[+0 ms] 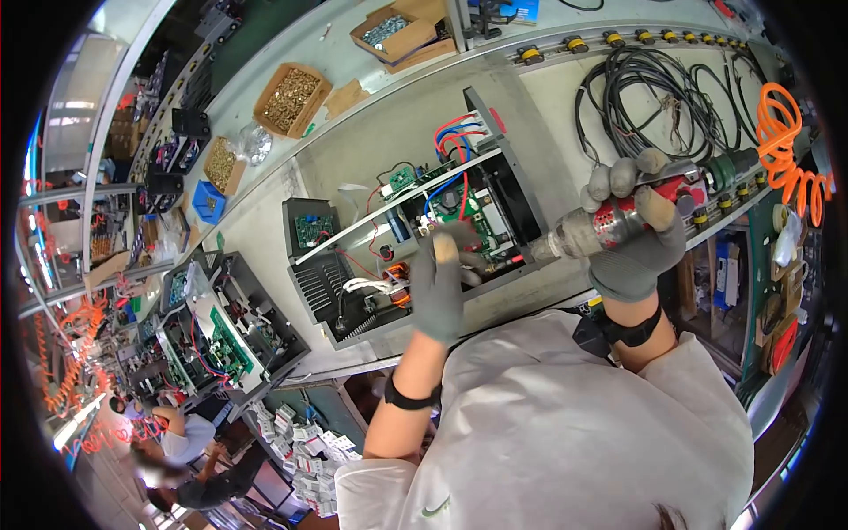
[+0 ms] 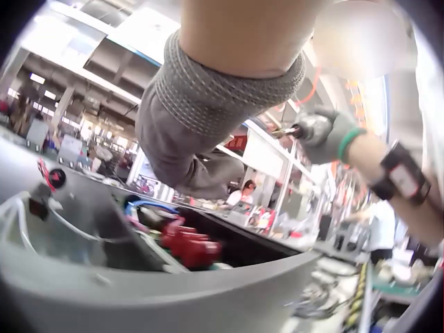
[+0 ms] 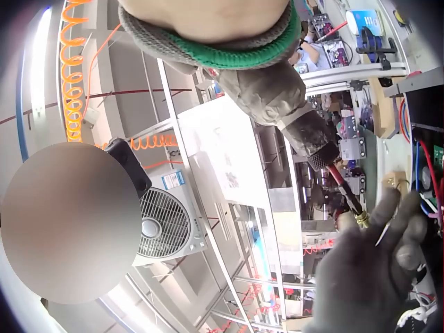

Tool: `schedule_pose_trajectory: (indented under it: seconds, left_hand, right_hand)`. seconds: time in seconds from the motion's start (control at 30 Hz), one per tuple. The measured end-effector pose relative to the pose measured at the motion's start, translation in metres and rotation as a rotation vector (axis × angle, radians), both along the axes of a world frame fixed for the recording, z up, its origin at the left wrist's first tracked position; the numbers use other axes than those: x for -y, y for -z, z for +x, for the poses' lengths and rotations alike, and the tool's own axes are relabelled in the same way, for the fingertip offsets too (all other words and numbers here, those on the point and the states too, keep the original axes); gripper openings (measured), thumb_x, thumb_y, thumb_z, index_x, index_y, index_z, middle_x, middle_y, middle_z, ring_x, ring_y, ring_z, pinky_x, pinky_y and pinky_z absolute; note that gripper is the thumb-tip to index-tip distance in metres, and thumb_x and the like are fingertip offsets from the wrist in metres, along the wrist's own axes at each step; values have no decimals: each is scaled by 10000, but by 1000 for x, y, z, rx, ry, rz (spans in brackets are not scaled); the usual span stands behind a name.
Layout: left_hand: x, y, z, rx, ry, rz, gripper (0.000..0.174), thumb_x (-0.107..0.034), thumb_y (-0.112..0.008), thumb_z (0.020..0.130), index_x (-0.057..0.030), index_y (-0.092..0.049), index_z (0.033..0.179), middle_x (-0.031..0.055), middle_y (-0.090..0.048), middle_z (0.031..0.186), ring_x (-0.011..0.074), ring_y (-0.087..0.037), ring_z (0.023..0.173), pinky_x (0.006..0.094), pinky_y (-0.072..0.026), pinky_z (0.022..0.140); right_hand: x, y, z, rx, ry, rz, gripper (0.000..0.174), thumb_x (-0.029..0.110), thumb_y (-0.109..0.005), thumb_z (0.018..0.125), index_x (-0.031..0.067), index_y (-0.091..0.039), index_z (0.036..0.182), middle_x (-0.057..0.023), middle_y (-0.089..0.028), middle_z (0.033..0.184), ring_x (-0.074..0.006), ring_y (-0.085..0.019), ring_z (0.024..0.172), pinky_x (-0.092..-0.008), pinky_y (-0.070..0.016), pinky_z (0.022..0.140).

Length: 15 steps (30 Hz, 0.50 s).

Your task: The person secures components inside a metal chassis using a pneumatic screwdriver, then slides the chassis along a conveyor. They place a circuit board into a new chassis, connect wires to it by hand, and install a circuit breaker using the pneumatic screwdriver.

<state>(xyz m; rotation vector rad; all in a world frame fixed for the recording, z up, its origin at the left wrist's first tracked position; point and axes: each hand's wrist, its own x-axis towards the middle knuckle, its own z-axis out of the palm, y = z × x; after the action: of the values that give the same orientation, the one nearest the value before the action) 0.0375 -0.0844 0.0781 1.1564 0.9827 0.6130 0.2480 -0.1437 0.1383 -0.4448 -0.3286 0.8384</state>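
Note:
My gloved right hand (image 1: 632,238) grips a red and grey power screwdriver (image 1: 609,225), its nose pointing left at the near side of an open metal case (image 1: 521,190). In the right wrist view, a brass-coloured piece (image 3: 362,220) sits at the tip of the driver's bit (image 3: 347,194). My gloved left hand (image 1: 439,287) is over the case's near edge, fingertips close to the bit. Beyond that hand, the case holds a green circuit board (image 1: 450,201) and red and blue wires (image 1: 459,132). I cannot tell whether the left fingers hold something small.
A wooden box of brass-coloured parts (image 1: 291,99) and a carton of metal parts (image 1: 386,34) stand on the back ledge. Coiled black cable (image 1: 636,97) lies right of the case. An orange air hose (image 1: 777,132) hangs at right. Another opened case (image 1: 225,331) stands at left.

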Motion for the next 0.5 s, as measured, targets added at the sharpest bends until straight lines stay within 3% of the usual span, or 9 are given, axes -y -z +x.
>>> schedule_pose_trajectory:
  seconds: [0.07,0.17,0.27,0.3,0.33,0.4,0.43,0.47,0.5]
  left_hand:
    - [-23,7,4,-644,4,368,386,-313,-685,815,-8,-613,1041,136,-672,864,240,-636,663,313,-499,633]
    - [-33,15,7,-870,239,317,353,-261,-718,755,-21,-649,1004,139,-664,776,241,-639,663,323,-500,649]
    - [-42,12,9,-868,249,190,331,-238,-721,744,-21,-660,986,128,-663,724,240,-641,661,325,-501,658]
    - [-48,5,8,-857,319,220,318,-223,-704,760,7,-659,976,113,-655,698,182,-612,607,295,-479,552]
    - [-55,6,4,-860,330,216,318,-223,-704,760,7,-659,976,113,-655,698,182,-612,607,295,-479,552]
    - [-65,9,-1,-320,226,-403,260,-178,-664,802,47,-628,927,72,-619,680,78,-525,533,215,-401,444]
    - [-69,-4,7,-308,280,-533,233,-147,-630,845,46,-595,971,48,-562,690,35,-442,523,163,-314,376]
    - [-69,-1,8,-310,280,-535,233,-147,-630,845,46,-595,971,48,-562,690,35,-442,523,163,-314,376]
    - [-67,5,9,-102,200,-670,240,-152,-634,854,48,-593,980,37,-550,704,35,-442,524,152,-283,369]
  right_hand:
    - [0,-1,3,41,57,-64,312,78,-546,734,31,-517,1042,-133,-550,798,-280,-540,719,-372,-459,637]
    - [1,0,6,44,79,-78,309,68,-539,726,29,-524,1032,-132,-551,798,-273,-541,713,-372,-460,635]
    - [4,3,8,30,99,-101,301,63,-532,723,32,-525,1022,-133,-551,795,-273,-542,706,-373,-462,638]
    - [7,4,9,27,102,-120,297,61,-528,721,34,-526,1017,-134,-551,794,-273,-543,702,-374,-463,640]
    - [8,4,9,22,109,-127,297,61,-528,721,34,-526,1017,-134,-551,794,-273,-543,702,-374,-463,640]
    - [7,7,11,46,123,-172,292,59,-525,720,36,-526,1011,-137,-553,794,-273,-546,701,-375,-464,644]
    - [6,9,13,49,128,-179,290,58,-520,721,35,-524,1010,-138,-555,794,-273,-550,700,-376,-465,645]
    - [6,10,14,47,128,-181,290,58,-520,721,35,-524,1010,-138,-555,794,-273,-550,700,-376,-465,645]
    - [5,11,14,38,122,-180,287,58,-517,722,33,-524,1008,-136,-555,795,-271,-551,702,-375,-466,648]
